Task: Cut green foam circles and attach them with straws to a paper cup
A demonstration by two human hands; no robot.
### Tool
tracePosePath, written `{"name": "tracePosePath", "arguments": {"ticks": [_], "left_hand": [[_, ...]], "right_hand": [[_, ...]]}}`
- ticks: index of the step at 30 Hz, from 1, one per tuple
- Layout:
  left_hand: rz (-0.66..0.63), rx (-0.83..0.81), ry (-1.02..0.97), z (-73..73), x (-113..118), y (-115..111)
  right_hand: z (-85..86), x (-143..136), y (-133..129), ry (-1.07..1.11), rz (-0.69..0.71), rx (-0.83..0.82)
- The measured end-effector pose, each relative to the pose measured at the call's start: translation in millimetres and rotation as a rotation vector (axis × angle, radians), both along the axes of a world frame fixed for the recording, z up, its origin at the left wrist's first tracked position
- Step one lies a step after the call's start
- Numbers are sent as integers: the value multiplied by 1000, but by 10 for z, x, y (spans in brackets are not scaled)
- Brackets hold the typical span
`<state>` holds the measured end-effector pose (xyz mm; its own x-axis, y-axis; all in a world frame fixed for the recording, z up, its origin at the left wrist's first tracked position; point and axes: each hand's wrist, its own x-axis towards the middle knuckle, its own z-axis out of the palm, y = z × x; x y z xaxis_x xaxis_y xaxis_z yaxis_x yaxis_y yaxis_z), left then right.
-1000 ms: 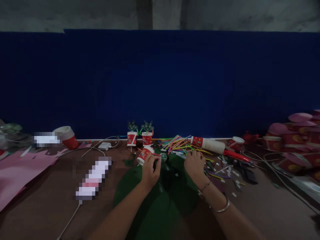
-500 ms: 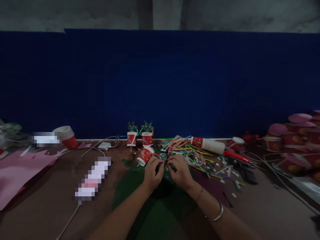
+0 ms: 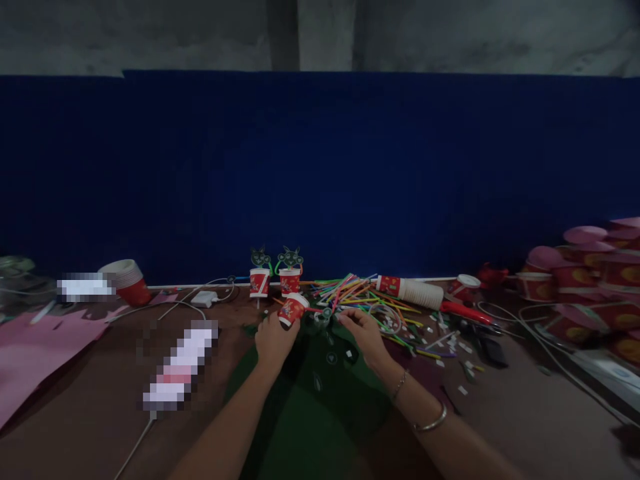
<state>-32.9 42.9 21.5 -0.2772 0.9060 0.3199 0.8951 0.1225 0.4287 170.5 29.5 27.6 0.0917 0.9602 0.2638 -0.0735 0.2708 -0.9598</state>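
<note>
My left hand (image 3: 275, 341) is closed around a red patterned paper cup (image 3: 291, 309), which tilts to one side. A red straw sticks out from the cup toward the right, with a small dark-green paper cut-out (image 3: 326, 314) at its end. My right hand (image 3: 364, 335) is just right of that cut-out, thumb and forefinger pinched together; what they hold is too small to make out. Below both hands lies a dark green sheet (image 3: 300, 427) bearing a small white square (image 3: 349, 354) and several green cut-outs. Behind stand two finished-looking cup figures, one red cup (image 3: 259, 284) and another red cup (image 3: 290, 283), with green animal heads.
Colourful straws (image 3: 345, 290) lie behind my right hand, beside a stack of paper cups (image 3: 420, 293) on its side. White scraps (image 3: 453, 340) are scattered at right. Red cups with pink discs (image 3: 575, 283) crowd the far right. Pink paper (image 3: 55, 347) and cables lie left.
My left hand has moved left and taken hold of the red cup. My right hand has stayed near the cut-out, and the hands are farther apart. The view has shifted slightly.
</note>
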Motion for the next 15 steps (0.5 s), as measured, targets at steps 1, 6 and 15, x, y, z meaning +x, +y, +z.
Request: {"name": "tracePosePath", "arguments": {"ticks": [1, 6, 15], "left_hand": [[-17, -5, 0, 2, 6, -10], [-195, 353, -30, -13, 99, -56], [-626, 446, -91, -29, 309, -226]], "right_hand": [[15, 5, -5, 23, 3, -15], [95, 40, -10, 213, -11, -74], [206, 162, 75, 309, -53, -41]]}}
